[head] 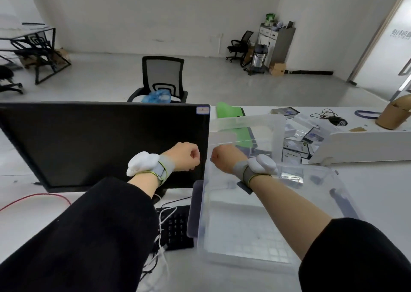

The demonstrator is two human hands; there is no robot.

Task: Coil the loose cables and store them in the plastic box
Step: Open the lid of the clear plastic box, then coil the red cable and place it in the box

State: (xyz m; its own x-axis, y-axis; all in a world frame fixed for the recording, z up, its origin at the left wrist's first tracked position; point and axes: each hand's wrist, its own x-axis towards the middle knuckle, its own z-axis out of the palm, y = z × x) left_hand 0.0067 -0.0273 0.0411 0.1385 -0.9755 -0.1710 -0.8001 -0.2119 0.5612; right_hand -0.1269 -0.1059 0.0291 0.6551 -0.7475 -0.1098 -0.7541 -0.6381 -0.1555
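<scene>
Both your fists, left hand (pixel 185 156) and right hand (pixel 223 158), are curled with fingers hidden, so each grip's contents are unclear. White cables (pixel 163 229) lie left of the plastic box (pixel 262 231), partly under your sleeve.

Left of frame: I see the monitor (pixel 104 145) standing upright, blocking reach past it.
Centre bottom: keyboard (pixel 175 227) and white cables (pixel 163 236) crowd the gap beside the plastic box (pixel 244 231).
Right centre: box mouth open from above; its lid (pixel 249 125) stands behind.
Upper right: small boxes (pixel 298 145) clutter the desk (pixel 367 180).
</scene>
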